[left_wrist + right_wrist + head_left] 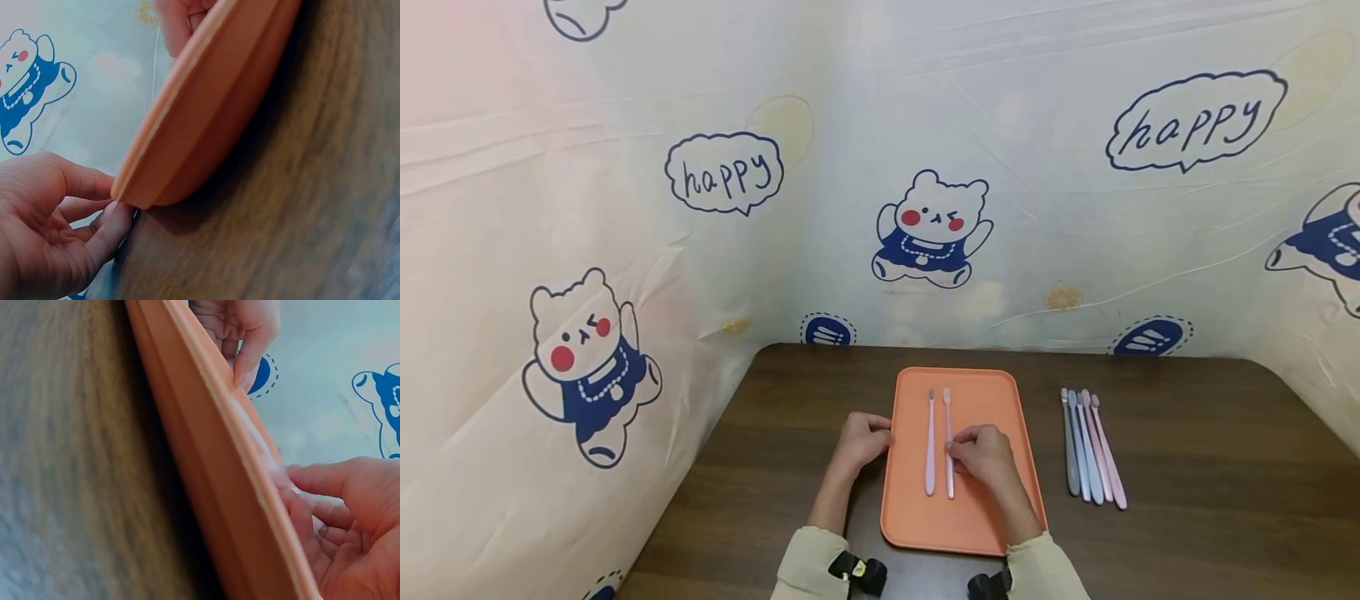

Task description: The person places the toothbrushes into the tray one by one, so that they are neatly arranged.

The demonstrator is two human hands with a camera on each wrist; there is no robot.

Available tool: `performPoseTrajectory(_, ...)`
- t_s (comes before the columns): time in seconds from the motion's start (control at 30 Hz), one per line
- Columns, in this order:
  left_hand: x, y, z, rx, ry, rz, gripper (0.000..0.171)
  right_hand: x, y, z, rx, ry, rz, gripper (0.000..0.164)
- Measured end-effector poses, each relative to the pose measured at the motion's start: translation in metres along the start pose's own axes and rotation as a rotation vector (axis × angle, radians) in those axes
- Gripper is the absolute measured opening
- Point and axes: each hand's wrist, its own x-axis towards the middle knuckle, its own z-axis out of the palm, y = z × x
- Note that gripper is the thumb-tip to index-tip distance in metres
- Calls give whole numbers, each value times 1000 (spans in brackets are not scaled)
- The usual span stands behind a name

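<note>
An orange tray point(917, 525) lies on the dark wooden table, and two pinkish toothbrushes rest side by side on it, heads toward the far edge. My left hand point(861, 439) pinches the tray's left rim; in the left wrist view its thumb and forefinger meet at the rim. Over the tray, my right hand point(988, 457) pinches the handle of the right toothbrush point(948, 417). The left toothbrush point(931, 450) lies untouched, a small gap away and roughly parallel. In the right wrist view the tray's raised side hides much of the pinched toothbrush.
To the right of the tray, several toothbrushes point(1093, 458) in grey, blue and pink lie in a close, slightly fanned row on the table point(1210, 450). A pale printed curtain point(835, 208) hangs behind the table and along its sides.
</note>
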Motion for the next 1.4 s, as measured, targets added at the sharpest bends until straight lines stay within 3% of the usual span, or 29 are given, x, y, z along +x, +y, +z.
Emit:
performPoseTrajectory(0.73,1,1,-1,9,15,9,28,-3,-1,-7,51,-38,-49,14)
performPoseTrajectory(1.4,2,-2,1,10,14,7,28,-9,5,-21,17,-24,-106,18)
